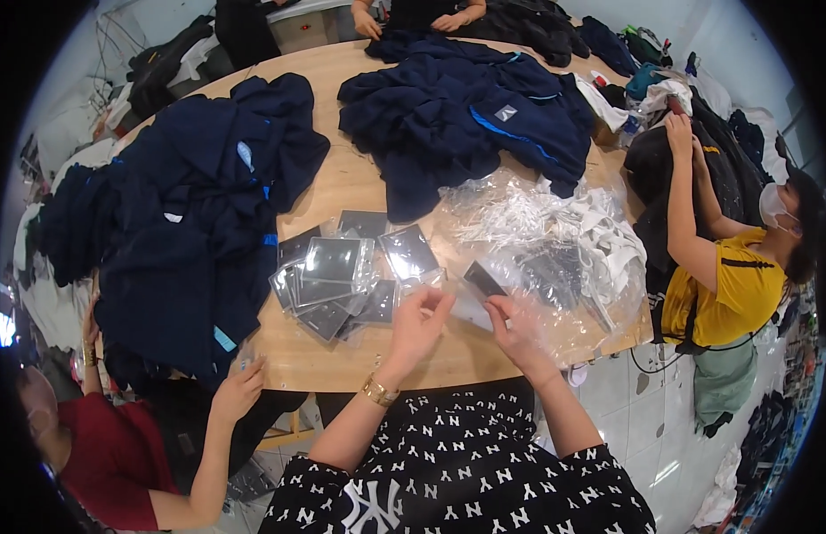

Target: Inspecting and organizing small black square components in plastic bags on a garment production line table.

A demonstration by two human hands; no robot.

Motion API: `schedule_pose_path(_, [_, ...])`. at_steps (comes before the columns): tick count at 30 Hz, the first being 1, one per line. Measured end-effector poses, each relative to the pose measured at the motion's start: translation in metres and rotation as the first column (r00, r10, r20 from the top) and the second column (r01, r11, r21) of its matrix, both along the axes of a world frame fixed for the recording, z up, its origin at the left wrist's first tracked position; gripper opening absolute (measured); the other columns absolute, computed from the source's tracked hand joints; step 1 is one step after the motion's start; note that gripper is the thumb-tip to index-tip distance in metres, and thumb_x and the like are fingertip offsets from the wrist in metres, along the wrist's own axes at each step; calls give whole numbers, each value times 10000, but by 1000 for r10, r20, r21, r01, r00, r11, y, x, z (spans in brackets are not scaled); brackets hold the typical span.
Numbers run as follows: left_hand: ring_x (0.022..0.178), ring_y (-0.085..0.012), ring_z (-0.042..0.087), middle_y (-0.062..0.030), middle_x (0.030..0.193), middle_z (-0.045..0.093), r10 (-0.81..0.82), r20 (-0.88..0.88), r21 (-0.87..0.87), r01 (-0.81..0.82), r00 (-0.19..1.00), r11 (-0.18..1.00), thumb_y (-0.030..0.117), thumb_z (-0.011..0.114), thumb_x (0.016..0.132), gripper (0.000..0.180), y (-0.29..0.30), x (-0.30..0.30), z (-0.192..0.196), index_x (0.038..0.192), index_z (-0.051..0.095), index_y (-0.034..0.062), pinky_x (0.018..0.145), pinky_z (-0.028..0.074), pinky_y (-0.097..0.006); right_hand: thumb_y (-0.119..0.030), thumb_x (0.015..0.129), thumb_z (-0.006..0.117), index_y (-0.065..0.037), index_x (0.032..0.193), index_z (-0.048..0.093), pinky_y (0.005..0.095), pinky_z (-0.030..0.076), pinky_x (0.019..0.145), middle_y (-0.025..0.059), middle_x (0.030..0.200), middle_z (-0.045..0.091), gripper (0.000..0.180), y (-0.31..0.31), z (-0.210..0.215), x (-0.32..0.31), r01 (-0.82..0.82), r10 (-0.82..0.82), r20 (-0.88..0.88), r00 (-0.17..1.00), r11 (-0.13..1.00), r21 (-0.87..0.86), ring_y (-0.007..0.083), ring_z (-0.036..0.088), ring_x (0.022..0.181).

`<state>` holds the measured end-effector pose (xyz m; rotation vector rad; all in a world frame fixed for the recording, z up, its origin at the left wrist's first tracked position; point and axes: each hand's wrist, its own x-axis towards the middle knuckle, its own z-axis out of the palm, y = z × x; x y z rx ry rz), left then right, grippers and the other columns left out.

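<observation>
**Both hands on one clear sleeve at the near table edge**

The left hand [419, 319], a gold watch [378, 391] at its wrist, has its fingers pinched together on the left end of a small clear plastic sleeve holding a dark rectangular card [481, 281]. The right hand [517, 331] grips the same sleeve from the opposite side, fingers closed over its lower right part. The sleeve sits between the two hands, raised slightly above the round pale wooden table [342, 182].

Count: one sleeve in hand. Just left of the left hand lies a loose heap of like sleeves with dark cards [337, 278]; about ten show, though the overlap prevents an exact figure.

Just beyond and right of the right hand lies a crumpled large clear plastic bag [555, 267]. It holds further dark cards and white material; their number cannot be told through the creased film.

Farther from the hands, two piles of dark navy garments with blue trim occupy the table: one far left [190, 222], one beyond the sleeves [466, 116].

Three other people show at the table: one in a red top [110, 454] at near left, one in a yellow top [724, 289] to the right, and one opposite, of whom only the hands [413, 20] show.
</observation>
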<state>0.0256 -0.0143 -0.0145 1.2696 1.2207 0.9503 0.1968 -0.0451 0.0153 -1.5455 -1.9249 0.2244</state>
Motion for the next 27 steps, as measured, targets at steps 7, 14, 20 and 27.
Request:
schedule_pose_path(7, [516, -48, 481, -15, 648, 557, 190, 88, 138, -201, 978, 970, 247, 668, 779, 258, -5, -6, 11, 729, 543, 28, 457, 374, -203, -104, 852, 574, -9, 907, 609, 185, 380, 643, -29, 783, 533, 115, 7, 3, -32, -80, -149, -902, 405, 977, -198, 40, 465, 707])
schedule_pose_path(14, [495, -110, 500, -66, 625, 544, 232, -80, 366, -188, 969, 911, 205, 647, 791, 241, -9, -11, 44, 730, 521, 9, 456, 381, -234, -28, 780, 604, 33, 867, 602, 240, 423, 580, 94, 762, 564, 106, 6, 21, -61, -30, -7, -655, 756, 999, -45, 151, 543, 654])
schedule_pose_path(20, [569, -300, 524, -151, 643, 515, 271, -94, 491, -192, 958, 850, 130, 489, 874, 163, -5, -11, 43, 779, 466, 0, 510, 400, -356, 21, 759, 591, 20, 850, 606, 238, 440, 574, 98, 774, 572, 92, 5, 32, -72, -98, 76, -574, 816, 995, -7, 154, 568, 635])
schedule_pose_path(27, [609, -318, 528, -170, 686, 514, 199, -149, 382, -129, 969, 915, 176, 410, 916, 175, -8, -11, 40, 880, 429, 6, 548, 412, -374, -10, 742, 594, 0, 871, 595, 301, 435, 574, 128, 756, 540, 129, 6, 26, -71, -95, 103, -501, 860, 995, 41, 259, 559, 669])
